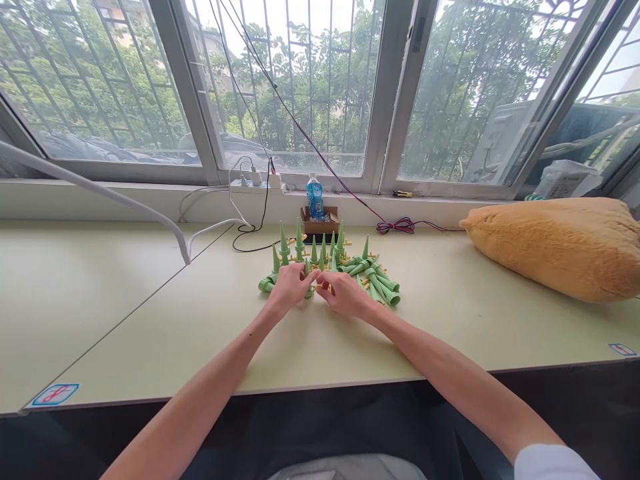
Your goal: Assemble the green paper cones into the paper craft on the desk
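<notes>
My left hand (290, 285) is closed around a green plant-watering spike (309, 291) that stands point up near the middle of the table. From the right, my right hand (345, 295) pinches at the small yellow valve on that spike's side, the fingertips of both hands almost meeting. Just behind them, several similar green spikes (284, 248) stand upright, with yellow valves sticking out sideways. More spikes (385, 285) lie in a loose heap beside my right hand. One spike (267, 285) rests on its side to the left of my left hand.
Behind the spikes is a small cardboard box (320, 227) with a blue-labelled bottle (315, 198). A power strip (257, 183) and cables run along the window ledge. A coiled red-and-black cable (397, 226) lies nearby. A large tan plush cushion (555, 247) occupies the right side; a white tube (125, 200) crosses the left.
</notes>
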A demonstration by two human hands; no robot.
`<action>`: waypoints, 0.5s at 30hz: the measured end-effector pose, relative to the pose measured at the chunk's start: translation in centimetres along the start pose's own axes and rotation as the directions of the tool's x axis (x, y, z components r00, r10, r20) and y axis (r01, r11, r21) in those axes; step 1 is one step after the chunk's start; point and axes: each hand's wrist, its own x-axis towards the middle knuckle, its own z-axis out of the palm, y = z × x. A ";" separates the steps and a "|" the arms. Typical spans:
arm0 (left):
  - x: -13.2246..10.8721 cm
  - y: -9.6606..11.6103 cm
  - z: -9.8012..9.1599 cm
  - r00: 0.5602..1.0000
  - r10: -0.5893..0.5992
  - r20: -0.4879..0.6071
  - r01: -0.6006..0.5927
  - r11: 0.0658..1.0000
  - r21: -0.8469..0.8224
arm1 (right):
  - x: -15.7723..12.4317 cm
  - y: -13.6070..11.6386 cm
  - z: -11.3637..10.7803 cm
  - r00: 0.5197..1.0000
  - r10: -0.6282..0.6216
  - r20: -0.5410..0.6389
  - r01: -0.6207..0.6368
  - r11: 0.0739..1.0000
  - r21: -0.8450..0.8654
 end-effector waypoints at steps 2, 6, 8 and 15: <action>0.0 0.1 0.0 1.000 0.004 -0.016 -0.004 1.000 0.000 | 0.0 0.0 0.0 1.000 0.001 0.001 -0.001 1.000 -0.007; -0.1 0.3 -0.1 1.000 0.006 -0.026 -0.006 1.000 -0.007 | 0.2 0.1 0.1 1.000 0.018 -0.004 -0.018 0.999 -0.048; -0.2 0.4 -0.1 1.000 0.007 -0.017 -0.008 1.000 -0.018 | 0.2 0.3 0.2 1.000 0.018 -0.002 -0.018 0.998 -0.063; -0.3 0.6 0.0 0.997 0.071 -0.003 -0.071 0.997 -0.023 | 0.2 0.7 0.2 1.000 0.011 -0.006 -0.011 0.997 -0.080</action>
